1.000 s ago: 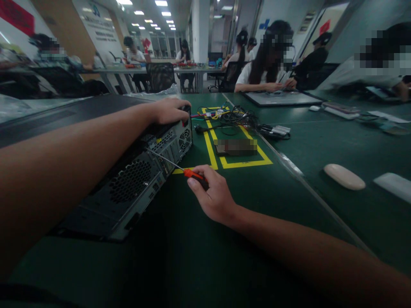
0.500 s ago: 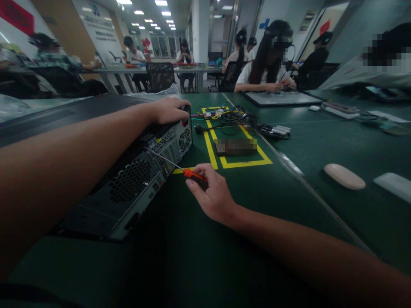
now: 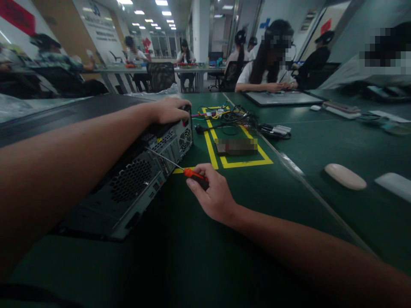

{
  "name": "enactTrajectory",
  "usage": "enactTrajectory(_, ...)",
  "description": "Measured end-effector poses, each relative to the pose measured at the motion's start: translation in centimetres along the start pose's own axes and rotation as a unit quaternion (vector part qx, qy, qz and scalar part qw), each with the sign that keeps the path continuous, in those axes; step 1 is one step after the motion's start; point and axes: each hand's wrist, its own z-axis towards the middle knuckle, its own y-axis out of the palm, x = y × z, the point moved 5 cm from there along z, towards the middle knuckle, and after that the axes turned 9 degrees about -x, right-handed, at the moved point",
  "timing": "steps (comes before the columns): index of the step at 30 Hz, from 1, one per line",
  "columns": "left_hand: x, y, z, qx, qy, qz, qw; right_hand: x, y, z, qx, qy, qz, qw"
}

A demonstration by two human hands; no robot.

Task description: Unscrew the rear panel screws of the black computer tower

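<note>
A black computer case (image 3: 86,105) lies on the green table at the left, its metal rear panel with vent grilles and slots turned towards the right. Over its top edge, close to the far rear corner, my left hand (image 3: 170,110) is closed with its fingers bent at the edge. My right hand (image 3: 213,192) grips the orange and black handle of a screwdriver (image 3: 192,173). The thin shaft reaches up and left to the upper part of the rear panel. Its tip is at the panel, but the exact spot it touches is too dark to make out.
Black and coloured cables (image 3: 237,115) lie bunched behind yellow tape markings (image 3: 247,164). A dark, partly blurred block (image 3: 237,147) rests inside the tape. Rightward are a pale oval object (image 3: 345,176) and a white one (image 3: 394,186). A co-worker (image 3: 272,64) sits across the table.
</note>
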Motion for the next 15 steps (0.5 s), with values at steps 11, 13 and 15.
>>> enactTrajectory(11, -0.28, 0.03, 0.07, 0.003, 0.007, -0.018, 1.0, -0.11, -0.14, -0.07, 0.005, -0.001, -0.003, 1.0)
enactTrajectory(13, -0.3, 0.04, 0.06, 0.0, 0.008, -0.015, 1.0, -0.09, -0.13, -0.07, 0.006, 0.001, -0.004, 1.0)
enactTrajectory(15, -0.31, 0.02, 0.06, 0.002, 0.01, -0.016, 1.0, -0.09, -0.14, -0.06, 0.004, 0.002, -0.003, 1.0)
